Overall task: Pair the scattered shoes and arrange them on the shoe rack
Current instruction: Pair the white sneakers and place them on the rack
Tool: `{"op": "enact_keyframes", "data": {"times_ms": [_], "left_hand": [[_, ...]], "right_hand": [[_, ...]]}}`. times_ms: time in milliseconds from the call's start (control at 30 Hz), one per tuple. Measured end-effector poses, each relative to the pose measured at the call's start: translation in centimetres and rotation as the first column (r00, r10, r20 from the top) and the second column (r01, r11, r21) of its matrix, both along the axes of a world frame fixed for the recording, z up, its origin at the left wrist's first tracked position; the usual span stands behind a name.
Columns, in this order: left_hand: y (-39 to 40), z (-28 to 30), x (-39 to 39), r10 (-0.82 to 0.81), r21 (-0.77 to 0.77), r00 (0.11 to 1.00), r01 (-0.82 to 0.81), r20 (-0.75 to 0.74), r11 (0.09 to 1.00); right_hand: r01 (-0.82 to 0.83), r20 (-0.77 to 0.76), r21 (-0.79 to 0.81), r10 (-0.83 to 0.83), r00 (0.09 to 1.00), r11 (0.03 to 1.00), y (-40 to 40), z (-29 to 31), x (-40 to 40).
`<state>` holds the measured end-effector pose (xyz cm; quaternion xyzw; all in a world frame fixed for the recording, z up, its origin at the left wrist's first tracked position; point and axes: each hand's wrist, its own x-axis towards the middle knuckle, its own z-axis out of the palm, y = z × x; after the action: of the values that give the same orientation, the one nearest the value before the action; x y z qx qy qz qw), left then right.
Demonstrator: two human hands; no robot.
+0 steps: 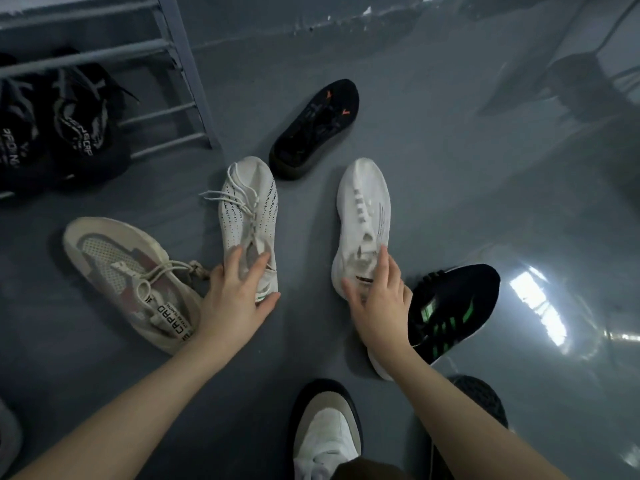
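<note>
Worn shoe (325, 434) nearest; hands grip two white knit sneakers (247, 216).

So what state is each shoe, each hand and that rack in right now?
Left hand: gripping dotted white shoe at heel.
Right hand: gripping plain white shoe at heel.
Black shoe: loose on floor.
Beige shoe: on floor.
Green-striped shoe: on floor.
Shoe rack: holds a black pair.
</note>
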<state>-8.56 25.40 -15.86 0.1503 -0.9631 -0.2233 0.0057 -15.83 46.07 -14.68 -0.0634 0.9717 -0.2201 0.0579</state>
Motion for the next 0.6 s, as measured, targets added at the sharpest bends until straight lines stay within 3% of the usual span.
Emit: {"op": "enact_keyframes", "data": {"times_ms": [167,300,600], "left_hand": [[0.3,0.3,-0.8,0.001,-0.047,1.000,0.000,0.030,0.999],[-0.1,0.5,-1.1,-0.022,0.023,0.999,0.021,0.040,0.999],[-1.9,3.4,0.5,0.034,0.180,0.965,0.014,-0.260,0.984]], "right_hand": [[-0.018,0.103,0.124,0.005,0.995,0.992,-2.1,-0.5,-0.6],[0.026,0.131,0.041,-0.031,0.991,0.999,-2.5,-0.8,-1.5],[-0.177,-0.092,-0.150,0.165,0.982,0.973,-4.7,3.0,0.1]]}}
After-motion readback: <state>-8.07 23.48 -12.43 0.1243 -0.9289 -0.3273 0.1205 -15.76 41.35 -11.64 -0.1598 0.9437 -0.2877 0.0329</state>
